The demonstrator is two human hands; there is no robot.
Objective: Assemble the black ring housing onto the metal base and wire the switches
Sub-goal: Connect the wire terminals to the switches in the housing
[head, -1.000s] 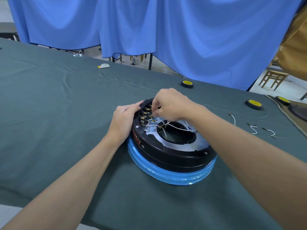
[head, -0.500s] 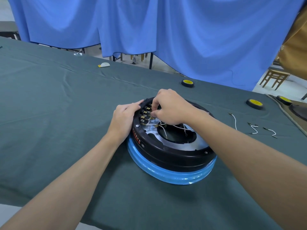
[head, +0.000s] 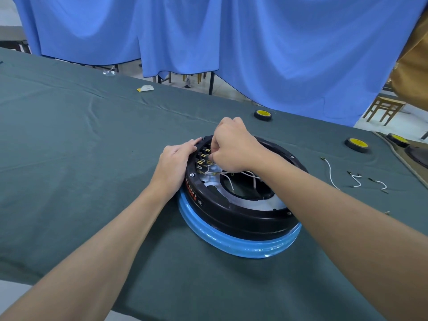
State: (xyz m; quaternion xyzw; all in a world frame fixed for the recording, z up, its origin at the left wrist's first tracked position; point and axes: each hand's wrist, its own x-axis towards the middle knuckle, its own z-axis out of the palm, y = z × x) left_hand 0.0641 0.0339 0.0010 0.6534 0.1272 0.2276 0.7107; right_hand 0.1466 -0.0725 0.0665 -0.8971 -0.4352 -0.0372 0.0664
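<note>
Blue curtains [head: 278, 54] hang across the background, and below them we see a long table [head: 69, 147] covered in dark green cloth.

From the head camera, we look down along two bare forearms that reach towards the middle of the table. There the black ring housing [head: 243, 218] lies flat, seated on a silver metal base [head: 215, 188] that shows inside the ring around a round central opening. Under both sits a thick blue ring [head: 231, 245], resting on the cloth.

A row of switches [head: 201, 156] with brass terminals stands along the inner left edge of the housing. Thin white wires [head: 228, 179] run from that row and loop down into the central opening.

We see the left hand [head: 173, 163] laid against the outer left rim of the housing, fingers fairly straight and pressed flat on the black edge, gripping nothing. The right hand [head: 234, 147] hovers over the switches with its fingers curled, and its fingertips pinch the end of one of the white wires just beside a brass terminal; the exact contact is too small to make out.

To the right, well apart from the housing, several loose wire pieces [head: 331, 172] lie on the cloth. Two black tape rolls with yellow centres [head: 262, 115] [head: 356, 144] sit near the far edge. A wooden stool [head: 384, 110] stands beyond the table on the right.
</note>
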